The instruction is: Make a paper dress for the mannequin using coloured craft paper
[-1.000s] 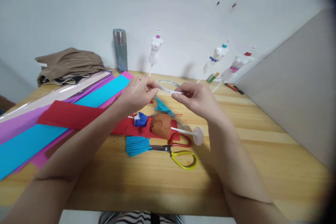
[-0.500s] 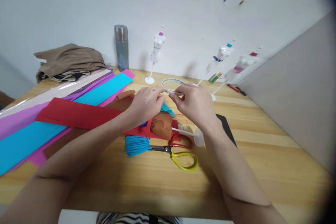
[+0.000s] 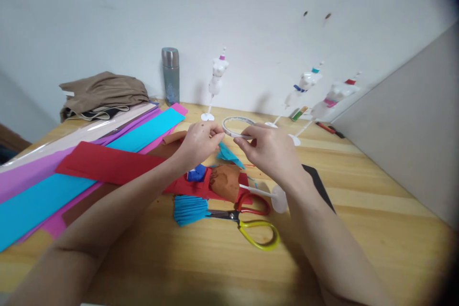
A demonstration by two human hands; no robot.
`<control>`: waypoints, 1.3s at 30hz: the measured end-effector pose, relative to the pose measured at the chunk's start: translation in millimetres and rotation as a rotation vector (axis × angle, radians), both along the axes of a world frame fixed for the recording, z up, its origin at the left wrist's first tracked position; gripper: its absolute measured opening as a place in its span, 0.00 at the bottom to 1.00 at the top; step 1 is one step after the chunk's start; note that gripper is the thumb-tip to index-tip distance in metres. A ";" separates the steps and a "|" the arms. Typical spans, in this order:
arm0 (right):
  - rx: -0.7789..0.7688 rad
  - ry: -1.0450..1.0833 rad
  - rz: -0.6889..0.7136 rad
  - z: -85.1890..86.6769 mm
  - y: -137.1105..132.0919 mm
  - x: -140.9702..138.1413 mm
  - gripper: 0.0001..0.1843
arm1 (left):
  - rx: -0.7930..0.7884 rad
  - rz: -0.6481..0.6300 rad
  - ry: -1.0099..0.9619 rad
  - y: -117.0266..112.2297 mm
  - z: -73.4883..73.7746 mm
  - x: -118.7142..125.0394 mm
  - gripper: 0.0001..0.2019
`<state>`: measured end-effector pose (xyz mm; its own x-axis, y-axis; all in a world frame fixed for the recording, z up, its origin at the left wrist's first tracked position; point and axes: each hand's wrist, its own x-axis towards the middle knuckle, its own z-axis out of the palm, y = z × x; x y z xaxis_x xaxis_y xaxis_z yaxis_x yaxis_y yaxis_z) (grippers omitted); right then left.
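Note:
My right hand (image 3: 272,153) grips a narrow roll of tape (image 3: 231,131) by its near right edge, thumb underneath. Beside the roll's left side, my left hand (image 3: 201,143) is closed in a pinch; whatever lies between its fingertips is too small to make out. Below the hands a small mannequin lies on its side in brown crepe paper (image 3: 227,182) and blue paper (image 3: 196,173), its white round base (image 3: 278,199) under my right wrist. Pleated turquoise paper (image 3: 191,210) touches the blades of open scissors (image 3: 239,217) with red and yellow handles.
Strips of red paper (image 3: 107,162) and turquoise paper (image 3: 132,138) cover the left side. Behind stand a flask (image 3: 171,76), folded brown cloth (image 3: 107,91) and three white mannequins, one at the middle (image 3: 216,76). A black flat object (image 3: 318,186) lies by my right forearm.
The view has tilted up slightly, so everything sits lower. My left hand has drawn a little away from the tape roll, which stays in my right hand.

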<state>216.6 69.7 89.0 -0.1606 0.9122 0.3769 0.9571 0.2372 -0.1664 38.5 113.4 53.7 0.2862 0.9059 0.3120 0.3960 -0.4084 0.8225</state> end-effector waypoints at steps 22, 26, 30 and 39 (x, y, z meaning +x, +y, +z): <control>0.079 -0.175 -0.018 -4.1 -10.2 -14.7 0.15 | 0.144 0.077 0.379 -13.9 15.9 0.6 0.13; 0.072 -0.179 -0.020 -4.3 -11.0 -15.6 0.15 | 0.211 0.154 0.418 -13.0 13.1 2.3 0.13; 0.048 -0.152 -0.033 -1.3 -11.2 -13.9 0.15 | 0.215 0.171 0.395 -13.7 14.8 2.6 0.12; 0.035 -0.002 -0.024 3.3 -4.0 0.5 0.11 | 0.195 0.036 0.216 -18.3 18.2 -0.6 0.13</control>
